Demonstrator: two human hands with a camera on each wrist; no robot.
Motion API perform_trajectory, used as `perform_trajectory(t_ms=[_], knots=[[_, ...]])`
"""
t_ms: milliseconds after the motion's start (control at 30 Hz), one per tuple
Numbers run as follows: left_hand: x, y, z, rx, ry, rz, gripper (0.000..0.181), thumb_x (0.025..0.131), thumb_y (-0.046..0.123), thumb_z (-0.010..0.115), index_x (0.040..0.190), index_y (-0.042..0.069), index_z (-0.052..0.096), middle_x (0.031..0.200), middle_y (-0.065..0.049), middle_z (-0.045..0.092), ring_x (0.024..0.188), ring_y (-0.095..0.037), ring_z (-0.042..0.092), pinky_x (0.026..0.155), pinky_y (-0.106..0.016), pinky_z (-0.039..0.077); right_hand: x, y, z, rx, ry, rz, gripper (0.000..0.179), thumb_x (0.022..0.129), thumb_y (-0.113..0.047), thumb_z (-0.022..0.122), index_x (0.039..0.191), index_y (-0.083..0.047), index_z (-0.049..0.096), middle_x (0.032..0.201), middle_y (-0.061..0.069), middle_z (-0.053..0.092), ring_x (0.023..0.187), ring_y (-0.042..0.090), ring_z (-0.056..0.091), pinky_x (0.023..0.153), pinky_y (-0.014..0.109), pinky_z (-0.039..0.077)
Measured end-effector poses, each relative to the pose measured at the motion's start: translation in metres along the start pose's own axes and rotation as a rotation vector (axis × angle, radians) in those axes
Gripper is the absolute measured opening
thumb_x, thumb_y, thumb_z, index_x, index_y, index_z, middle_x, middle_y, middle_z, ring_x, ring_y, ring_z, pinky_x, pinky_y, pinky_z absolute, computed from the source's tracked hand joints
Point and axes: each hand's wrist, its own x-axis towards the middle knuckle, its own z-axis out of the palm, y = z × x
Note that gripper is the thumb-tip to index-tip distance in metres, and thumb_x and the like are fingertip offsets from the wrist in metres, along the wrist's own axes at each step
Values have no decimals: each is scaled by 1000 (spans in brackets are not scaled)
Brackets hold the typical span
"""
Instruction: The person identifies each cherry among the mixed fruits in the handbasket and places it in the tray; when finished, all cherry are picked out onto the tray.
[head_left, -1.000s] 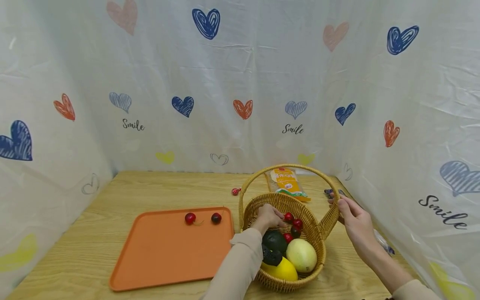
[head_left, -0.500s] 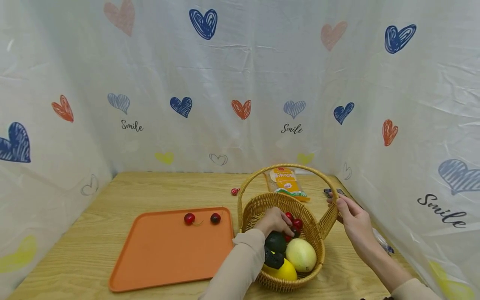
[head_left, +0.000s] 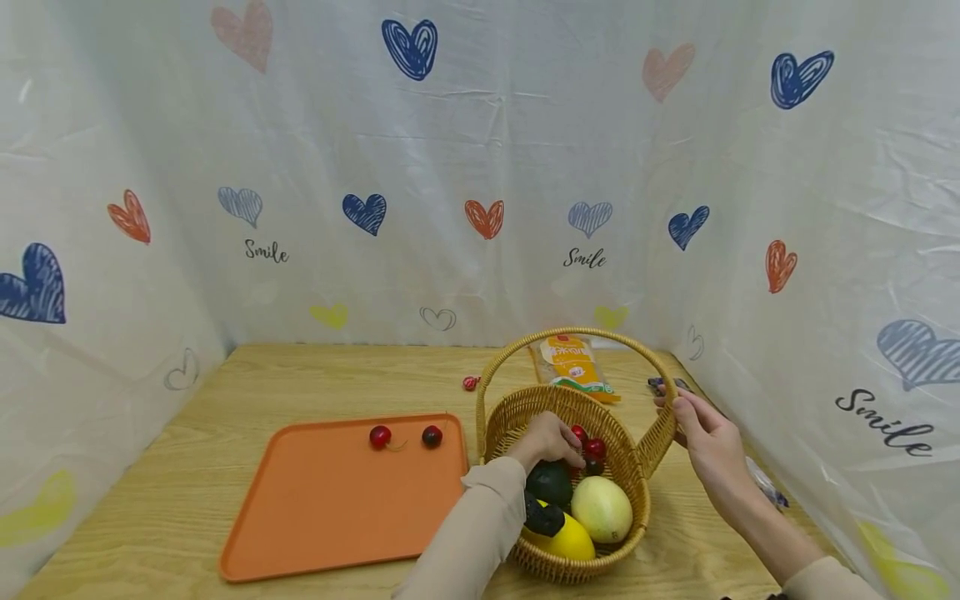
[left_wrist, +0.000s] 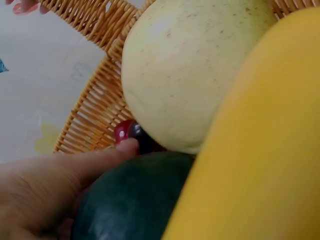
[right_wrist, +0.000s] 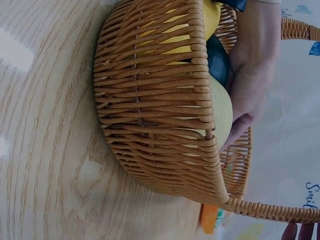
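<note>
Inside the wicker basket (head_left: 551,402), my left grip (head_left: 546,437) sits beside the cherries (head_left: 595,448), one fingertip right at them; whether any is pinched, I cannot tell. The cherries lie against the far-right wall, beyond a dark green fruit (head_left: 549,483) and a pale round fruit (head_left: 602,510). My right grip (head_left: 708,442) is closed around the basket's handle (head_left: 517,343), on its right side. Left of the basket, an orange tray (head_left: 337,500) bears two loose cherries (head_left: 380,436). Surface: wood-grain table (head_left: 315,379). Surround: white curtain (head_left: 480,125) printed with hearts and "Smile".
</note>
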Motion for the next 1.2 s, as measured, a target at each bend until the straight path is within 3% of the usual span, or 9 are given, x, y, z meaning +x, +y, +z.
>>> perform_trajectory(t_ms=[167, 367, 533, 767, 933, 1200], knots=[[3, 2, -8, -96, 67, 43, 14, 73, 8, 82, 86, 6, 76, 73, 4, 67, 74, -11, 59, 68, -26, 52, 0, -2, 1, -25, -5, -9, 52, 101, -39, 39, 138, -3, 46, 113, -18, 59, 104, -7, 51, 80, 12, 47], [2, 7, -19, -164, 73, 63, 17, 75, 9, 80, 91, 5, 75, 77, 4, 69, 76, -9, 59, 67, -27, 52, -2, -2, 1, -12, -25, -31, 52, 101, -39, 39, 137, -3, 47, 114, -14, 61, 105, -5, 52, 80, 13, 47], [-5, 14, -26, -161, 19, 87, 19, 76, 12, 80, 94, 7, 75, 78, 5, 70, 77, -8, 60, 72, -32, 53, -3, -1, 0, 14, -29, -34, 49, 101, -38, 41, 136, -5, 49, 113, -15, 61, 104, -5, 53, 80, 12, 47], [-18, 23, -31, -156, -74, 171, 22, 78, 15, 79, 98, 8, 75, 79, 6, 70, 75, -5, 63, 70, -24, 51, -4, -1, -1, 27, -18, -31, 48, 100, -37, 42, 136, -6, 50, 111, -13, 62, 103, -6, 53, 79, 12, 47], [-34, 25, -35, -168, -147, 227, 24, 78, 15, 78, 101, 8, 74, 83, 7, 70, 76, -4, 63, 71, -23, 51, -3, 0, 0, 12, -13, -36, 47, 101, -37, 41, 134, -5, 51, 109, -17, 61, 102, -6, 53, 79, 13, 48], [-70, 23, -40, -288, -307, 285, 21, 80, 8, 76, 101, 8, 74, 91, 0, 72, 80, -4, 64, 74, -22, 52, -3, -1, 0, 74, -19, -33, 43, 100, -35, 43, 131, -7, 54, 109, -14, 61, 104, -5, 52, 79, 13, 48]])
